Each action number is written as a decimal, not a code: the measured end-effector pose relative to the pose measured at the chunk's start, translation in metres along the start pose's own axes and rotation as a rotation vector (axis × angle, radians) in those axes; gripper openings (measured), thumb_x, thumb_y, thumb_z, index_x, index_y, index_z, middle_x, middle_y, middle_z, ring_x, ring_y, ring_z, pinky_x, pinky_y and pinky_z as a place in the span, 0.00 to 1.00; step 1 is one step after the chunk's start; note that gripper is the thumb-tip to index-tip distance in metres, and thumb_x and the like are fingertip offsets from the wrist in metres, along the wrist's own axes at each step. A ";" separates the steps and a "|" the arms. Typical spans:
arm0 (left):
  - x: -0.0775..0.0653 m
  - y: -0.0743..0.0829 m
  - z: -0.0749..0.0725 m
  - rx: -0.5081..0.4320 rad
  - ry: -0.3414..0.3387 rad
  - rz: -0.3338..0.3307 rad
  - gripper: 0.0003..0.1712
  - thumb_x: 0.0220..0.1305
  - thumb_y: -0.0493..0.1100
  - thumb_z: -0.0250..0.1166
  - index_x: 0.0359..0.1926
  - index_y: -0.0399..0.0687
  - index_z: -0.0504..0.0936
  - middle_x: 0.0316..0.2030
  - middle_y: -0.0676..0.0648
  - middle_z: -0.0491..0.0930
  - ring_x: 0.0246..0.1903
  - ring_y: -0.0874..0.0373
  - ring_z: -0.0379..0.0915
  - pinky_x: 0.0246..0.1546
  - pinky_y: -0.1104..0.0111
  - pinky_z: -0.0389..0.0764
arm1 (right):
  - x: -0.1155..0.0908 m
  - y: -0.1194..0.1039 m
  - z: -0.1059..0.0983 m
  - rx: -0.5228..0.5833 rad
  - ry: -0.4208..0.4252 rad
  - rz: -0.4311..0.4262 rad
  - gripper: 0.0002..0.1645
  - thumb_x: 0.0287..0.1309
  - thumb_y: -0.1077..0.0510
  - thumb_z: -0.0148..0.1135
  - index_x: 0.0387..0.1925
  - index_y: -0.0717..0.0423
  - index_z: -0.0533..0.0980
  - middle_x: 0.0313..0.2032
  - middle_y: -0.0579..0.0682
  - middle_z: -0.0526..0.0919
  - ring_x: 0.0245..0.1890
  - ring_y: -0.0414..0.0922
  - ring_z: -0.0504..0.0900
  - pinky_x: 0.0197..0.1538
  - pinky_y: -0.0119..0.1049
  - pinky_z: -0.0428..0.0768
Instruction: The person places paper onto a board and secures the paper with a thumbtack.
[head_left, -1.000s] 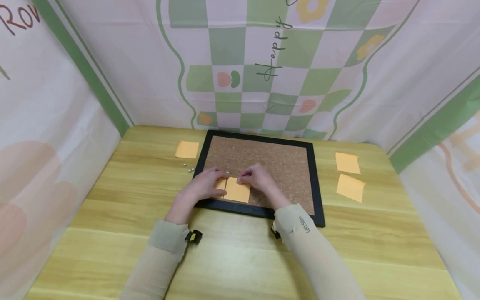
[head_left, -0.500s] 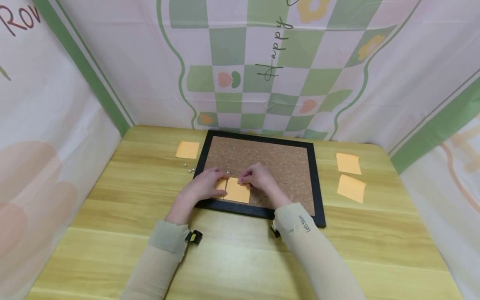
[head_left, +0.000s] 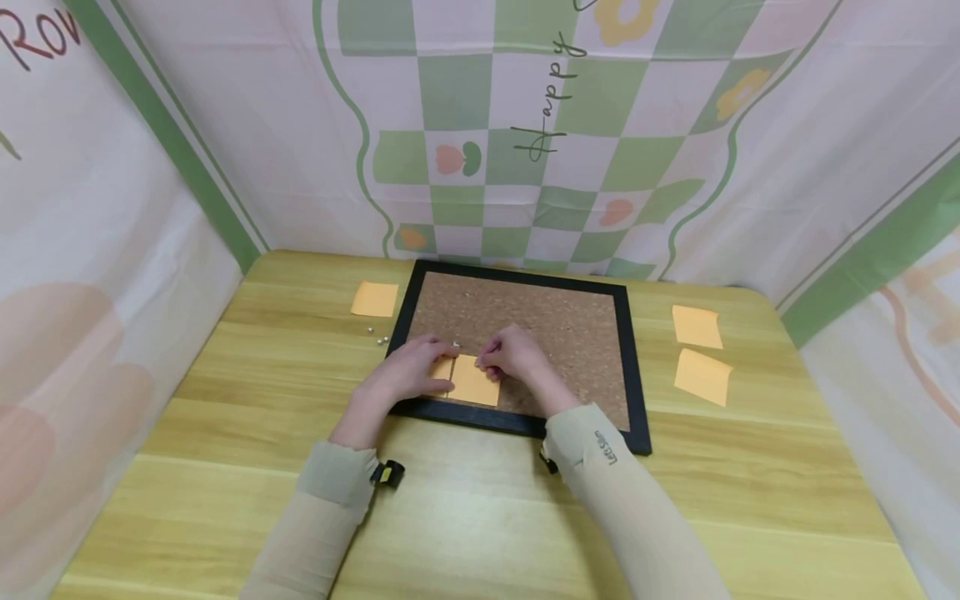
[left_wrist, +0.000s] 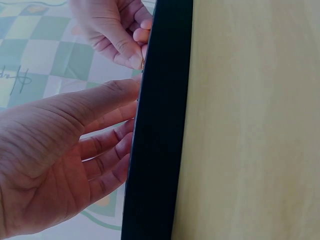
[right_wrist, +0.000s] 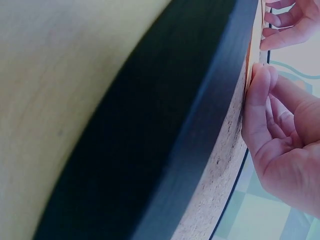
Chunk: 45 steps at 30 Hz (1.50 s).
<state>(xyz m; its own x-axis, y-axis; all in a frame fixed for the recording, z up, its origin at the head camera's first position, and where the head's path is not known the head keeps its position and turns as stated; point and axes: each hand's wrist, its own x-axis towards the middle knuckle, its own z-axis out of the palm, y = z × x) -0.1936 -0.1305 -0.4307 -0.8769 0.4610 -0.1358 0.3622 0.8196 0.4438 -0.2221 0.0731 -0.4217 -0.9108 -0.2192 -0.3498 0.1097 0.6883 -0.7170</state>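
Observation:
A cork board (head_left: 570, 333) in a black frame lies on the table, with two orange sticky notes side by side along its near left. My left hand (head_left: 408, 369) rests over the left note (head_left: 442, 373), its relaxed fingers spread and its fingertips at the seam between the notes. The thumb and fingers of my right hand (head_left: 517, 354) pinch a tiny silver thumbtack, mostly hidden, at the top edge of the right note (head_left: 475, 387). In the right wrist view the fingertips of the right hand (right_wrist: 282, 130) meet right at the paper.
Another silver tack (head_left: 456, 343) shows on the cork just beyond my left fingers. Several tacks (head_left: 382, 340) lie left of the frame, below a loose orange note (head_left: 375, 299). Two more notes, an upper one (head_left: 697, 326) and a lower one (head_left: 702, 377), lie to the right.
The right hand's fingers shift and curl slightly at the note's top edge, still pinching. The left hand and the notes stay in place.

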 end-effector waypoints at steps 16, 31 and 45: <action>-0.001 0.000 -0.001 0.000 0.001 0.007 0.32 0.60 0.53 0.73 0.64 0.52 0.78 0.63 0.43 0.75 0.64 0.47 0.70 0.68 0.53 0.70 | -0.001 0.005 -0.003 0.014 -0.002 -0.015 0.05 0.60 0.63 0.68 0.31 0.63 0.84 0.23 0.52 0.86 0.20 0.39 0.83 0.28 0.31 0.85; 0.000 0.001 -0.002 0.007 -0.006 0.003 0.32 0.60 0.53 0.72 0.64 0.52 0.77 0.63 0.43 0.75 0.64 0.48 0.71 0.67 0.54 0.71 | 0.002 0.005 0.001 -0.068 0.029 -0.031 0.06 0.60 0.61 0.69 0.30 0.61 0.85 0.21 0.50 0.85 0.19 0.38 0.81 0.26 0.29 0.83; 0.000 0.000 -0.002 -0.003 -0.001 0.010 0.31 0.60 0.53 0.73 0.63 0.51 0.78 0.62 0.43 0.76 0.63 0.48 0.71 0.68 0.54 0.70 | 0.004 0.005 0.004 -0.193 0.071 -0.053 0.09 0.57 0.58 0.71 0.24 0.56 0.84 0.17 0.47 0.82 0.18 0.38 0.78 0.24 0.27 0.76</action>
<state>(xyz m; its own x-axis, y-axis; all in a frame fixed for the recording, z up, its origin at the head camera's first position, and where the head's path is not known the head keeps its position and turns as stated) -0.1940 -0.1314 -0.4293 -0.8729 0.4696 -0.1321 0.3700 0.8139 0.4480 -0.2241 0.0729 -0.4285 -0.9397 -0.2144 -0.2665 -0.0114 0.7983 -0.6021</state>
